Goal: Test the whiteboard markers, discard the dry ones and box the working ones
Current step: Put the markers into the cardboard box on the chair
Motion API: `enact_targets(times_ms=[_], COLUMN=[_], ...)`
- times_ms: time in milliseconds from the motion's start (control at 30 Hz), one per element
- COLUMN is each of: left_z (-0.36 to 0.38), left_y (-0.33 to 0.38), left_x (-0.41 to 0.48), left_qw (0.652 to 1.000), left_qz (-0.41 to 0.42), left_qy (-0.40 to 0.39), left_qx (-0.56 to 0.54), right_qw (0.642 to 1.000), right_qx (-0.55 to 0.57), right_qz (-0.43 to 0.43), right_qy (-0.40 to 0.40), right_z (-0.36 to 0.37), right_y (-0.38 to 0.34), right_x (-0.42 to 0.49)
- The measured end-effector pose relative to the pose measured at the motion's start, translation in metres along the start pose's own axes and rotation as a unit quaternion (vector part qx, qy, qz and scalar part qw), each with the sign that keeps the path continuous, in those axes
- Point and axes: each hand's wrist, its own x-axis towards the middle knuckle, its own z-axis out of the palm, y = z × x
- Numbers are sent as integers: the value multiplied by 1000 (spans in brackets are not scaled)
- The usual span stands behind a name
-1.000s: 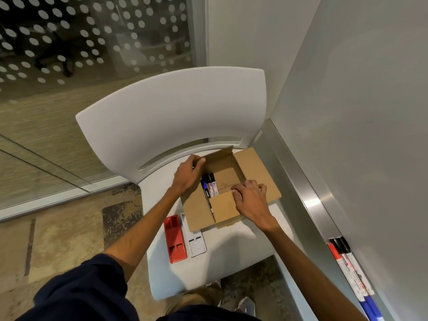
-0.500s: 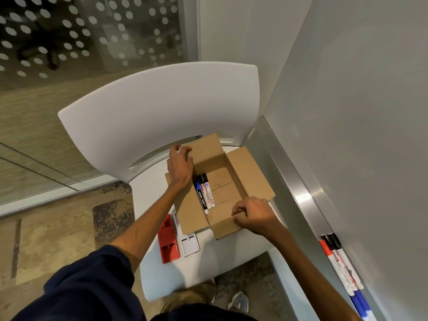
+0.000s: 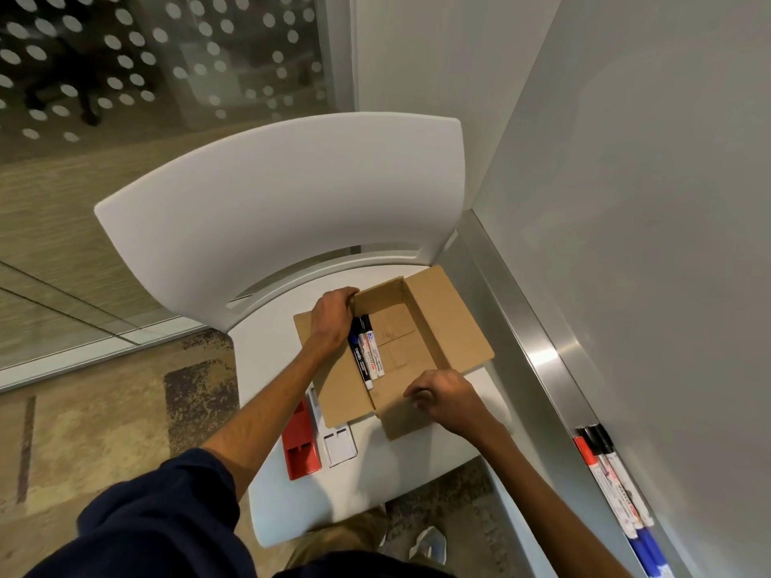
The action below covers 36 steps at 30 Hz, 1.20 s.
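Observation:
An open cardboard box (image 3: 448,323) lies on the seat of a white chair (image 3: 292,210). Three markers (image 3: 367,352) lie side by side along the box's left inner wall. My left hand (image 3: 331,321) grips the box's far left corner, fingers curled over the edge. My right hand (image 3: 448,396) holds the near flap, folded outward toward me. Several more markers (image 3: 613,481) rest on the whiteboard's tray at the lower right.
A red eraser (image 3: 299,446) and a white eraser (image 3: 338,442) lie on the seat left of the box. The whiteboard (image 3: 646,202) fills the right side, with its metal ledge (image 3: 538,348) beside the chair. Carpet and a glass wall are to the left.
The box flaps have been spread open: my right hand pulled the near flap down toward me, my left hand moved to the far left corner, and the markers inside now show fully.

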Motion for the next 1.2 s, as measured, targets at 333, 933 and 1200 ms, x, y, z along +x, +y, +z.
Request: enact_targets(times_ms=[333, 933, 1200], left_z=[-1, -1, -2], left_y=[-2, 15, 12], left_x=[12, -13, -9], left_qw=[999, 992, 995], left_qz=[-16, 98, 74], left_qy=[-49, 5, 37], left_qx=[12, 80, 50], right_qw=[996, 985, 980], right_qx=[71, 143, 184], right_qz=[-5, 42, 77], right_qy=[53, -83, 8], right_z=[4, -14, -19], right_y=[2, -6, -11], right_x=[2, 21, 42])
